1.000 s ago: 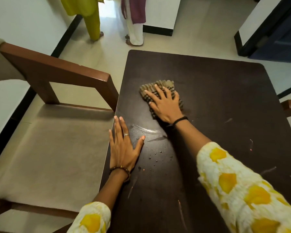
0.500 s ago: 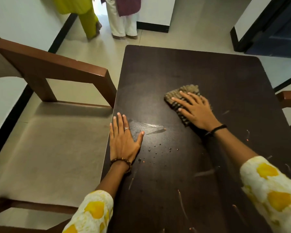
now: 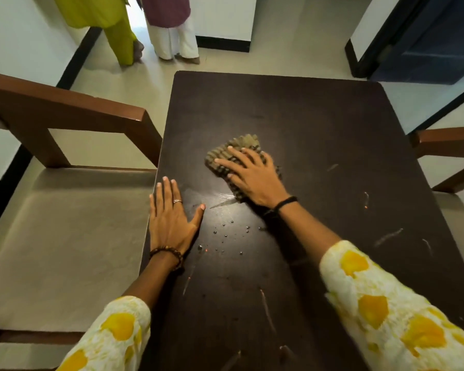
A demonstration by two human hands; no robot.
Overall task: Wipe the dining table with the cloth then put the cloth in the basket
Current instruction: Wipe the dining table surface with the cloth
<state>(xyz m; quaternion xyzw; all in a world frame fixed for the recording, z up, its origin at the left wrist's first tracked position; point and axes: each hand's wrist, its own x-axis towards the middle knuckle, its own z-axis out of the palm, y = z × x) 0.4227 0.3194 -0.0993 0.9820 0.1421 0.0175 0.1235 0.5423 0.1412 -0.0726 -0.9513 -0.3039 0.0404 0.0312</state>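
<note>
A folded, ribbed brown-and-tan cloth [image 3: 236, 149] lies on the dark dining table [image 3: 319, 124], near its middle. My right hand [image 3: 255, 178] presses flat on the cloth, fingers spread, covering its near half. My left hand [image 3: 170, 218] rests flat and open on the table's left edge, a ring on one finger. Small water drops [image 3: 225, 236] and a wet streak [image 3: 223, 200] sit between my hands. No basket is in view.
A brown wooden chair with a beige seat [image 3: 65, 231] stands tight against the table's left side. Another chair [image 3: 447, 145] is at the right. Two people's legs [image 3: 150, 36] stand beyond the table's far end. A dark blue door [image 3: 434, 38] is at the top right.
My right hand slid the cloth right across the table, then back left and slightly nearer. My left hand stayed planted. The people beyond the table shifted.
</note>
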